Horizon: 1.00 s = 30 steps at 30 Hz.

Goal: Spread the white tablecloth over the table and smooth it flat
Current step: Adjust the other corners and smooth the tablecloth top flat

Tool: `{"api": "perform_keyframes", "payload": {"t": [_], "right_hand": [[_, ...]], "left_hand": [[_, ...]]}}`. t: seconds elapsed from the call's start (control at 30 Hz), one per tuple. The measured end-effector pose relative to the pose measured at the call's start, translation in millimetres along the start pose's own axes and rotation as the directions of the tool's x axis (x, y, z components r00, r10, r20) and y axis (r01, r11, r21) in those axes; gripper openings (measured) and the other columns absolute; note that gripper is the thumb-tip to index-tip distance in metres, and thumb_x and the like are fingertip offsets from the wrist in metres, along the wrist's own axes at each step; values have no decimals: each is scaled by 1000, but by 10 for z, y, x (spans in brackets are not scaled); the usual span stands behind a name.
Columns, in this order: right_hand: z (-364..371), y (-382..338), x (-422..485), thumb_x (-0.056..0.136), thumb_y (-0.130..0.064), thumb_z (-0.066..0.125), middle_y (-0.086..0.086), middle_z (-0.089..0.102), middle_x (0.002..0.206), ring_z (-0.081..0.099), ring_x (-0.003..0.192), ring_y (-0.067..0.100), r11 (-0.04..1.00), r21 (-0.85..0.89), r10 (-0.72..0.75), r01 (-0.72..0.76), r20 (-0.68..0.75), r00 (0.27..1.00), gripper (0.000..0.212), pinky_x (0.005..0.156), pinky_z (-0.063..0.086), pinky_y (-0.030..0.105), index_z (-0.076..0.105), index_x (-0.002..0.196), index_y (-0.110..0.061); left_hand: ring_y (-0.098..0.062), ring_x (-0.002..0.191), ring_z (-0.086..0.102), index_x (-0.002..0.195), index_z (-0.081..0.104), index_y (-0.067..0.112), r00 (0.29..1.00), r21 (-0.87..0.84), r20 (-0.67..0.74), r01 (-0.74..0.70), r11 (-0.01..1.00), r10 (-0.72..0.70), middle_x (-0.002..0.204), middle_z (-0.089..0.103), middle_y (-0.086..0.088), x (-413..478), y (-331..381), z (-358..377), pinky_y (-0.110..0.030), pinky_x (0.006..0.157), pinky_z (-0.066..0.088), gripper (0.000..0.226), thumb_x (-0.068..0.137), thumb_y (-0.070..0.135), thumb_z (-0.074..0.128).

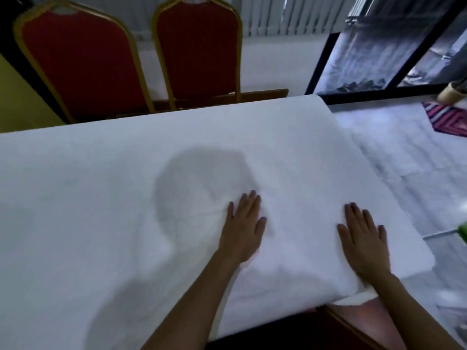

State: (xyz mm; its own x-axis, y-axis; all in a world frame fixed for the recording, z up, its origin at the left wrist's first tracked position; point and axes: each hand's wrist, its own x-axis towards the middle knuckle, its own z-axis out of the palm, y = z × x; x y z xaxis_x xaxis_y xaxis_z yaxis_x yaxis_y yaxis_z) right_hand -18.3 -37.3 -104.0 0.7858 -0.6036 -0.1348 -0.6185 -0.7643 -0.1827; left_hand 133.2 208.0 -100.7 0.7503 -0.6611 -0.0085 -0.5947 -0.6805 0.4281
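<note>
The white tablecloth lies over the table and covers nearly all of its top. A strip of the wooden table shows along the far edge. My left hand rests flat, palm down, on the cloth near the middle, fingers spread. My right hand lies flat on the cloth near the right end, fingers apart. Soft wrinkles run between and in front of the hands. At the near right corner the cloth's edge is bunched and folded over the table's edge.
Two red chairs with gold frames stand at the far side of the table. A pale tiled floor lies to the right, with a striped mat on it. A dark-framed glass door is at the back right.
</note>
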Motion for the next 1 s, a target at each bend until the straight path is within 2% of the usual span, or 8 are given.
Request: {"api": "perform_keyframes", "payload": {"t": [0.13, 0.27, 0.4, 0.5, 0.57, 0.77, 0.9, 1.0], "right_hand": [[-146, 913, -19, 90, -56, 9, -8, 13, 161, 13, 148, 21, 961, 3, 275, -275, -13, 961, 68, 114, 12, 58, 13, 152, -28], [-250, 888, 251, 99, -36, 23, 5, 24, 158, 13, 146, 31, 873, 77, 485, -482, -23, 874, 54, 108, 15, 69, 23, 149, -14], [-110, -161, 625, 99, -44, 22, 7, 39, 150, 41, 136, 34, 983, 8, -179, 182, -148, 973, 58, 98, 40, 62, 40, 142, -9], [95, -1025, 722, 93, -49, 30, -5, 41, 148, 47, 133, 20, 658, -100, -749, 746, 10, 662, 55, 99, 46, 52, 41, 140, -24], [120, -1307, 1037, 94, -49, 27, -4, 38, 152, 36, 140, 21, 517, -43, -848, 855, 111, 518, 55, 110, 30, 56, 35, 145, -27], [-240, -739, 2728, 98, -50, 12, -10, 6, 162, 5, 149, 17, 877, -61, -476, 476, 16, 879, 55, 117, 5, 48, 9, 151, -34], [-444, 0, 3332, 100, -47, 18, -8, 11, 161, 11, 148, 23, 986, -31, -165, 164, -36, 986, 52, 115, 8, 60, 13, 150, -37], [-580, 6, 3593, 99, -34, 25, 4, 24, 158, 9, 148, 30, 992, 7, 128, -128, 1, 992, 51, 110, -2, 70, 17, 149, -34]], "left_hand": [[-22, 135, 41, 138, 45, 14, 976, 117, 165, -164, 980, 143, 147, 43, -2, 454, 440, 271, -55, 109, 29, 59, 97, 46, 15], [-16, 145, 19, 148, 23, 25, 997, 209, 69, 32, 977, -47, 157, 20, 5, 993, 89, 154, -44, 116, 10, 67, 87, 47, 4], [-18, 146, 10, 150, 16, 23, 945, 195, -79, 328, 924, -319, 159, 11, 3, 1391, -534, -143, -48, 116, 9, 54, 98, 38, 15], [-20, 145, 14, 149, 19, 25, 931, 233, -112, 364, 902, -347, 159, 16, 3, 1410, -769, -260, -49, 115, 14, 52, 99, 36, 20], [-25, 139, 28, 146, 30, 26, 922, 255, -176, 381, 889, -344, 154, 29, 3, 1416, -764, -330, -49, 109, 25, 50, 97, 36, 23], [-28, 132, 38, 133, 51, 21, 902, 227, -299, 385, 895, -312, 145, 44, -4, 1945, -431, -444, -47, 106, 28, 43, 96, 33, 32], [-11, 146, 6, 148, 23, 30, 999, 146, 50, -7, 989, 0, 159, 11, 8, 2474, -28, -173, -41, 117, 0, 48, 101, 40, 21], [-11, 147, -1, 149, 11, 34, 996, 187, 83, -32, 982, 17, 160, 3, 9, 2813, -176, -120, -43, 118, -4, 49, 101, 40, 18]]}}
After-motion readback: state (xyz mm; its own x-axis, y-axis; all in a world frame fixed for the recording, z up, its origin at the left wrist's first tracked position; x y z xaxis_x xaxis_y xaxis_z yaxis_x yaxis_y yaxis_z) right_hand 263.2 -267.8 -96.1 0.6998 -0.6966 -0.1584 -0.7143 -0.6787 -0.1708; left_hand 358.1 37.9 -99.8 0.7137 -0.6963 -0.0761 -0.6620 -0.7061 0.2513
